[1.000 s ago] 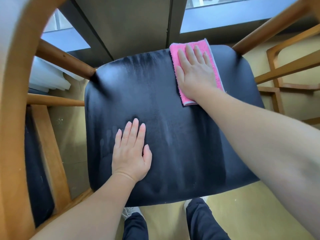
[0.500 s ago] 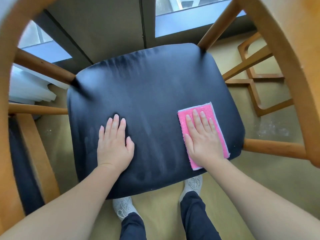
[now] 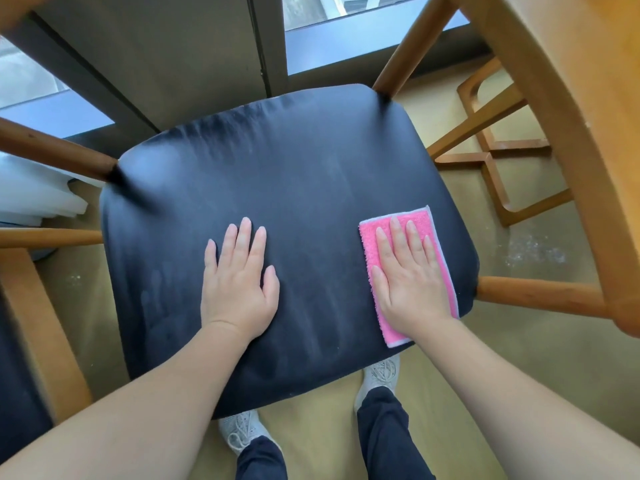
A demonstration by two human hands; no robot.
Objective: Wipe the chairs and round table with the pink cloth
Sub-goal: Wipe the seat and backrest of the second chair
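A wooden chair with a black padded seat (image 3: 294, 174) fills the middle of the view. The folded pink cloth (image 3: 370, 237) lies flat on the seat's near right part. My right hand (image 3: 410, 282) presses on the cloth with straight fingers. My left hand (image 3: 239, 282) rests flat on the bare seat, left of the cloth. Faint wipe streaks show on the seat.
The chair's curved wooden back rail (image 3: 571, 140) arcs over the right side, with spindles (image 3: 405, 46) down to the seat. Another chair's frame (image 3: 498, 174) stands on the floor at right. A window and dark frame (image 3: 266, 39) are behind. My feet (image 3: 379, 375) stand under the seat's front edge.
My right hand slid the pink cloth from the seat's far edge down to its near right part. The left hand stayed flat on the seat.
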